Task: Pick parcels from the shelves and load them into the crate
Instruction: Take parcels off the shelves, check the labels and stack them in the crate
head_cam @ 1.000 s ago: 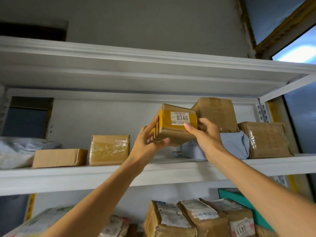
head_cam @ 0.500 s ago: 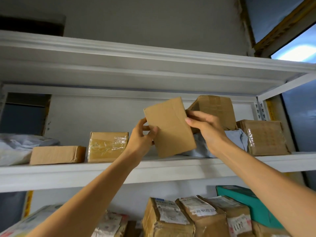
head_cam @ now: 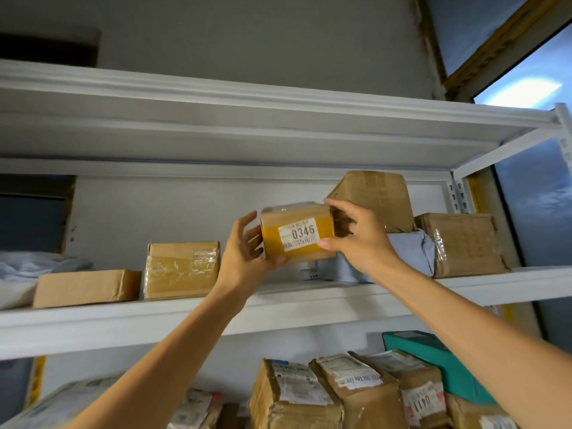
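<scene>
I hold a small cardboard parcel (head_cam: 297,232) with yellow tape and a white label reading 0346, raised just above the middle shelf (head_cam: 185,317). My left hand (head_cam: 244,255) grips its left and bottom side. My right hand (head_cam: 356,239) grips its right side, thumb under the label and fingers over the top corner. The label faces me. No crate is in view.
On the same shelf lie a flat brown box (head_cam: 86,287), a taped box (head_cam: 181,269), a grey-blue bag (head_cam: 408,255), a box on top of that bag (head_cam: 374,196) and a wrapped box (head_cam: 461,243). The lower shelf holds several labelled parcels (head_cam: 294,394) and a teal box (head_cam: 433,357).
The parcel was turned so its plain brown face showed half a second ago; now it is turned back with the 0346 label facing me, and held slightly further right.
</scene>
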A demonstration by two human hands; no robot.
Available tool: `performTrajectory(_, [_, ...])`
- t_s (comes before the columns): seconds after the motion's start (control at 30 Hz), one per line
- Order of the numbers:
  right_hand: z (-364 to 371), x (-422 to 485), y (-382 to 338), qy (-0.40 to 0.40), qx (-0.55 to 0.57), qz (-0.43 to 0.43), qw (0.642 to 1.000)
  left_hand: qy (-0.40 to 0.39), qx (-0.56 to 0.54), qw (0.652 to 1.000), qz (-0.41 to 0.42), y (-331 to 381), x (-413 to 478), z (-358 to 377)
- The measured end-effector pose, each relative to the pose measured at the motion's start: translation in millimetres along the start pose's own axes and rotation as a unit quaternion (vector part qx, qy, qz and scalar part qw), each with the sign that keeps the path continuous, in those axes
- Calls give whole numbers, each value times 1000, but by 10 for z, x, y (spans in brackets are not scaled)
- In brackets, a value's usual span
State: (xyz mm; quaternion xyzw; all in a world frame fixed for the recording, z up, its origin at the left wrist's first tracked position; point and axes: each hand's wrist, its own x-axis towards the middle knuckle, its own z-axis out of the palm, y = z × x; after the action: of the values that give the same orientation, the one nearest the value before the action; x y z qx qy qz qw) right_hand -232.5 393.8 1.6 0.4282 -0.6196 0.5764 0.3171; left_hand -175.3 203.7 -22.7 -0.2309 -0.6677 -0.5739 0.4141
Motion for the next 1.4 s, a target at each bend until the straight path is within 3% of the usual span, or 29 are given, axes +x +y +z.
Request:
performTrajectory(0.13, [37, -56, 33, 26, -1, -4, 1000, 0, 37, 997, 73, 22, -52, -9])
performTrajectory(0.43, [391, 115, -147, 56, 88, -20, 994, 76, 30, 996, 46, 408, 47, -250])
performTrajectory(0.77, [1549, 437, -359, 2, 59, -36, 998, 166, 252, 953, 27, 635, 179, -1283])
performTrajectory(1.0, [1702, 537, -261, -27, 43, -20, 999, 148, 312, 938, -11, 507, 230, -1485])
performTrajectory(1.4, [1669, 482, -254, -47, 50, 20, 997, 149, 338, 929, 0, 590, 168, -1427])
